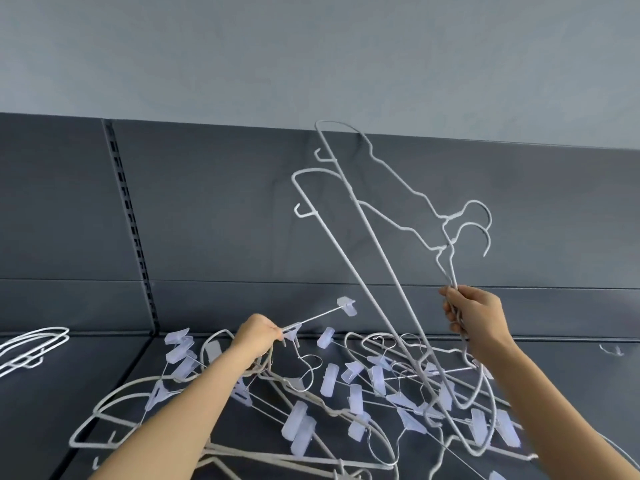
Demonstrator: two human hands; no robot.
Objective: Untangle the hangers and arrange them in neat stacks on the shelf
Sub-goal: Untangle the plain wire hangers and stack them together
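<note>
Hands clamped: right hand (474, 315) on 2 wire hangers (450, 216), left hand (258, 336) seemingly on clip hanger (347, 305); tangle (329, 379) below.

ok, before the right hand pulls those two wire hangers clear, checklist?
1. Right hand grip on the two lifted wire hangers: ok, fingers curled round them.
2. Lifted hangers free of the pile: not ok, lower ends sit among its clips.
3. Left hand hold on the clip hanger: ok, grips its bar.
4. Clip hanger free of the pile: cannot tell, hand hides its near end.
5. Stack of wire hangers on the shelf at left: ok, in place.
</note>
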